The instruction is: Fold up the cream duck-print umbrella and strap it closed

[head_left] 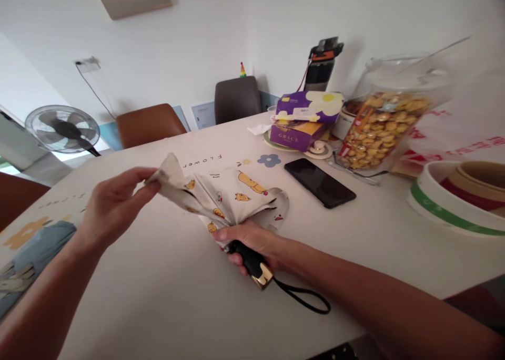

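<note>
A folding umbrella [248, 184] with a cream canopy, printed with small yellow and red cartoon figures, lies across the middle of the white table. Its canopy is loosely gathered, with folds fanning out toward the far side. My right hand [250, 239] is wrapped round the bunched cloth at the top of the black handle, which has a gold end and a black wrist loop [305, 299]. Between thumb and fingers, my left hand [118, 199] pinches a corner of the canopy and holds it out to the left, raised above the table.
A black phone [319, 182] lies just beyond the umbrella on the right. Farther back are purple boxes [295, 134], a dark bottle [321, 65] and a clear jar of snacks [384, 129]. Tape rolls [434, 202] stand at the right edge. Blue printed cloth [37, 260] lies left.
</note>
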`<action>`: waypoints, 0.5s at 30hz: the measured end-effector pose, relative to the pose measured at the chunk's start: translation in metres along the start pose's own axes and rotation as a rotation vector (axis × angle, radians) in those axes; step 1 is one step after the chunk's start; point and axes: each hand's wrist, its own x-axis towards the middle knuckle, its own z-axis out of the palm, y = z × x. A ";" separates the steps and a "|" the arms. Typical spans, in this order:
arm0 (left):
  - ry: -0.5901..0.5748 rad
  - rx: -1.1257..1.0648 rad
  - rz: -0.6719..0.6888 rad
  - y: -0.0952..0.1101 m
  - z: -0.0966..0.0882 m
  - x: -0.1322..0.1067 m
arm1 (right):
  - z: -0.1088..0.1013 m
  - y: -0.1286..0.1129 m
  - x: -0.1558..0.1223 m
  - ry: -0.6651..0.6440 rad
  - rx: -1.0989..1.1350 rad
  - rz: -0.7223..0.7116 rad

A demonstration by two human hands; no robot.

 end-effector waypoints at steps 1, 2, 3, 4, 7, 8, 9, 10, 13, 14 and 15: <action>-0.034 0.020 0.005 -0.006 -0.008 -0.008 | -0.001 0.000 0.001 -0.009 0.009 -0.022; -0.078 0.019 0.027 -0.012 -0.014 -0.015 | -0.003 0.001 0.001 -0.022 0.021 -0.035; -0.130 -0.008 0.063 -0.018 -0.020 -0.022 | -0.005 0.002 0.002 -0.036 0.029 -0.028; -0.177 -0.045 0.092 -0.023 -0.024 -0.028 | -0.007 0.002 0.003 -0.051 0.035 -0.007; -0.285 -0.134 0.141 -0.032 -0.032 -0.042 | -0.011 0.002 0.004 -0.095 0.047 0.056; -0.305 -0.135 0.129 -0.034 -0.034 -0.046 | -0.011 0.001 0.004 -0.102 0.049 0.059; -0.308 -0.136 0.113 -0.035 -0.035 -0.049 | -0.012 0.001 0.004 -0.104 0.048 0.058; -0.306 -0.144 0.094 -0.037 -0.035 -0.052 | -0.011 0.000 0.003 -0.099 0.046 0.057; -0.280 -0.175 0.029 -0.045 -0.036 -0.058 | -0.010 -0.002 0.003 -0.061 0.046 0.058; -0.269 -0.184 0.005 -0.050 -0.035 -0.059 | -0.010 -0.002 0.003 -0.050 0.053 0.044; -0.256 -0.190 -0.015 -0.054 -0.035 -0.060 | -0.010 -0.002 0.003 -0.047 0.064 0.019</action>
